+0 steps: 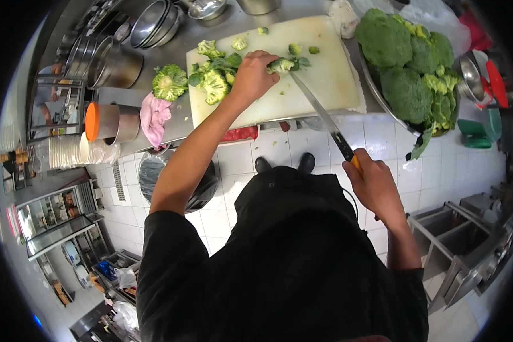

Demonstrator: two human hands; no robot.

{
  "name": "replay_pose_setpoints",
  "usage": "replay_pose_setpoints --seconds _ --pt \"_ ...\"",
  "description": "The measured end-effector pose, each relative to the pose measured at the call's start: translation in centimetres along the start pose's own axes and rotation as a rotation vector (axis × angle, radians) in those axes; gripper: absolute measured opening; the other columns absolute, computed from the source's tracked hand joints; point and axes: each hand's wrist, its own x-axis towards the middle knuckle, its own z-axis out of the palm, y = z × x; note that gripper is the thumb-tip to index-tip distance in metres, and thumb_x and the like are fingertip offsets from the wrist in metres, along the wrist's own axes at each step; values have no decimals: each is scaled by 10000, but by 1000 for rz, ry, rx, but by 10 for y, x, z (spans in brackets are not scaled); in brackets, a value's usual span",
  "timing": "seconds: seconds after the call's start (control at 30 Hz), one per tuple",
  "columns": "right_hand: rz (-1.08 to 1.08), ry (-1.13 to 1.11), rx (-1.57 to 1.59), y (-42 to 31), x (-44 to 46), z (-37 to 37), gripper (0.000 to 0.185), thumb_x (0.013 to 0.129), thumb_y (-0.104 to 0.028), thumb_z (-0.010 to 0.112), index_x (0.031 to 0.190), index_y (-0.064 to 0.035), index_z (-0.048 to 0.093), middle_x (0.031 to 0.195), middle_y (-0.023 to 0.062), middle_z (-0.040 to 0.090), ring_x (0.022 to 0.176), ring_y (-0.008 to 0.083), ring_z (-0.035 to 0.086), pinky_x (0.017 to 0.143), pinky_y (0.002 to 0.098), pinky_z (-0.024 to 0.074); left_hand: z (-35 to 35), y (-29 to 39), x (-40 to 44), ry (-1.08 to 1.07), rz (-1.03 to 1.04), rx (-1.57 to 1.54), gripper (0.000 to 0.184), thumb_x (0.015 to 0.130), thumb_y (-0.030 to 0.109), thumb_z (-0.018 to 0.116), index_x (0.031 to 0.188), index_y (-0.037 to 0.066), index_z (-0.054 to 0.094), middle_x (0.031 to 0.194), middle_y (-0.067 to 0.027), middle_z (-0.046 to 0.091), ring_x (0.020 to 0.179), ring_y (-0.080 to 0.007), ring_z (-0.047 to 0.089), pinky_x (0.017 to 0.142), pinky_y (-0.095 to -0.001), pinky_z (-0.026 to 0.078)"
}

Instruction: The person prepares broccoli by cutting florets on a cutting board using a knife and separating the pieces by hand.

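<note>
My right hand point(373, 181) is wrapped round the handle of a long kitchen knife point(320, 109). The blade points away from me, its tip beside a broccoli floret point(281, 65) on the white cutting board point(279, 105). My left hand point(255, 77) has its fingers closed on that floret, holding it against the board. More cut broccoli point(214, 85) lies on the board to the left of my left hand. Small trimmed pieces point(296, 49) are scattered towards the board's far side. A broccoli head point(170, 83) sits on the counter just off the left edge.
A metal bowl point(376, 94) piled with whole broccoli point(406, 85) stands right of the board. A pink cloth point(155, 118) hangs at the counter's front edge, beside metal containers point(115, 64). Below it stands a lined bin point(152, 174). A white cloth point(343, 18) lies at the far right corner.
</note>
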Motion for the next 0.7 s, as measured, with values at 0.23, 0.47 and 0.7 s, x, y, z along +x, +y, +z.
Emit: replay_pose_setpoints --seconds 0.23,0.47,0.7 --pt "47 -76 -10 -6 7 2 234 947 -206 577 950 20 516 726 269 631 791 487 608 710 556 461 12 9 -8 95 23 -8 331 695 121 727 1014 33 720 1040 -151 679 949 -327 637 887 -382 505" --pt "25 -178 -35 -13 20 -6 261 949 -196 540 968 64 521 794 290 645 849 483 626 781 547 485 25 18 -13 81 8 16 305 698 111 734 996 45 718 1063 -139 685 924 -302 644 840 -371 516" --pt "31 -283 105 7 64 3 302 973 -268 524 922 25 474 668 192 595 513 313 609 518 424 476 24 3 -24 92 24 -89 317 718 84 752 1032 56 719 1167 -132 675 871 -246 631 715 -333 533"
